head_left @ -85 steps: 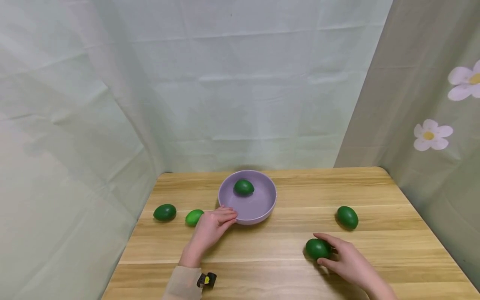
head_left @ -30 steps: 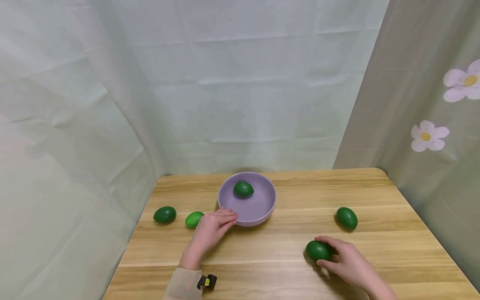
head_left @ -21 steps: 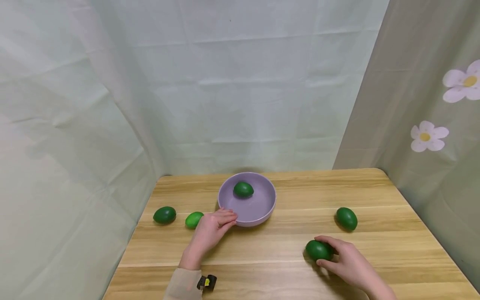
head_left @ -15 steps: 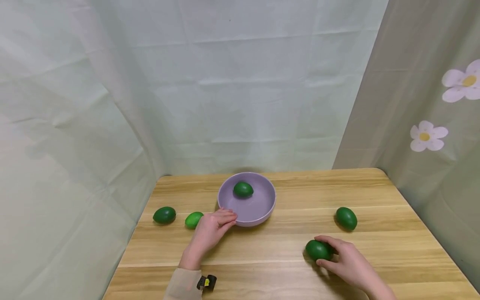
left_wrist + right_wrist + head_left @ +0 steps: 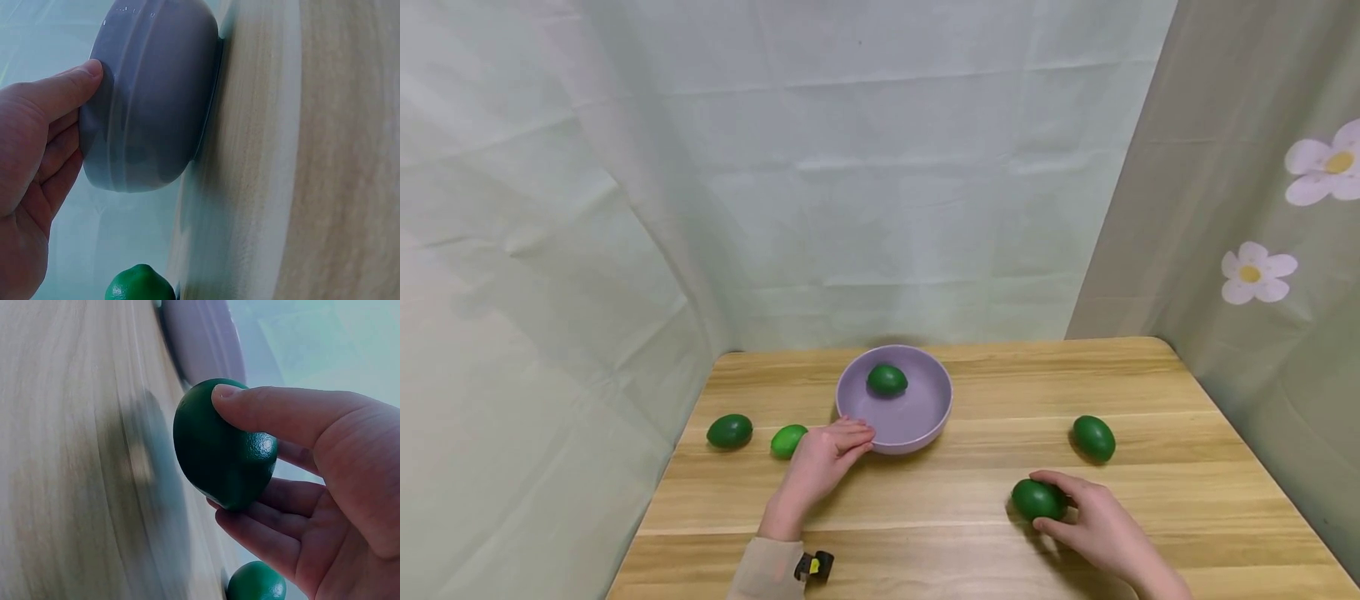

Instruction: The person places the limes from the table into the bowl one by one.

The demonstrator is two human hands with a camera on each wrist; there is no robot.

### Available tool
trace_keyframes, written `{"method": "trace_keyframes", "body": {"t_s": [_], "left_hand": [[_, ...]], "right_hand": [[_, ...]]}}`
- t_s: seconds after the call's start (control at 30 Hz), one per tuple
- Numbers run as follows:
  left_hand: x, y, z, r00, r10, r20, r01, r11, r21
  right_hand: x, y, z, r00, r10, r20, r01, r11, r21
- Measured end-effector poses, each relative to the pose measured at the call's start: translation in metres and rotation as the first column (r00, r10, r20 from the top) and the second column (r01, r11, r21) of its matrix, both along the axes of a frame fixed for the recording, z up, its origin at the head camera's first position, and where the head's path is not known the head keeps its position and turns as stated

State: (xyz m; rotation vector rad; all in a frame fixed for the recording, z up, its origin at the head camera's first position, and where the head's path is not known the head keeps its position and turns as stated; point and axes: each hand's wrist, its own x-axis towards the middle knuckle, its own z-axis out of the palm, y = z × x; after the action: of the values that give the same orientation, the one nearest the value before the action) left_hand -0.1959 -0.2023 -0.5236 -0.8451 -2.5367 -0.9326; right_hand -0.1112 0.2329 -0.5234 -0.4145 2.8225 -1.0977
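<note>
A purple bowl (image 5: 917,417) stands near the back middle of the table, with one dark green lime (image 5: 887,380) inside. At its near left rim, my left hand (image 5: 820,458) pinches the edge; in the left wrist view the thumb (image 5: 75,84) lies against the bowl's outer wall (image 5: 156,94). My right hand (image 5: 1097,521) holds another dark green lime (image 5: 1036,500) low at the front right. Thumb and fingers sit on opposite sides of this lime (image 5: 219,450) in the right wrist view. Whether it touches the table, I cannot tell.
A bright green lime (image 5: 788,441) lies beside the left hand, partly hidden by it. Farther left is a dark green lime (image 5: 730,431). Another dark lime (image 5: 1093,438) rests beyond the right hand. Pale curtains (image 5: 895,208) hang behind the wooden table (image 5: 940,542).
</note>
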Motion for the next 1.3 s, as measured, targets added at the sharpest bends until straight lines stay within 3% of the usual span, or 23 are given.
{"method": "trace_keyframes", "body": {"t_s": [0.57, 0.87, 1.3], "left_hand": [[0.001, 0.000, 0.001, 1.000, -0.003, -0.004, 0.003, 1.000, 0.003], [0.000, -0.001, 0.001, 1.000, 0.003, -0.009, -0.003, 1.000, -0.004], [0.000, -0.001, 0.001, 1.000, -0.014, -0.020, 0.014, 1.000, -0.019]], "right_hand": [[-0.005, -0.009, 0.008, 0.997, -0.007, -0.080, 0.004, 1.000, -0.027], [-0.007, -0.014, 0.012, 0.986, 0.026, -0.164, -0.033, 0.998, -0.045], [-0.014, -0.019, 0.019, 0.977, 0.064, -0.205, -0.068, 0.998, -0.015]]}}
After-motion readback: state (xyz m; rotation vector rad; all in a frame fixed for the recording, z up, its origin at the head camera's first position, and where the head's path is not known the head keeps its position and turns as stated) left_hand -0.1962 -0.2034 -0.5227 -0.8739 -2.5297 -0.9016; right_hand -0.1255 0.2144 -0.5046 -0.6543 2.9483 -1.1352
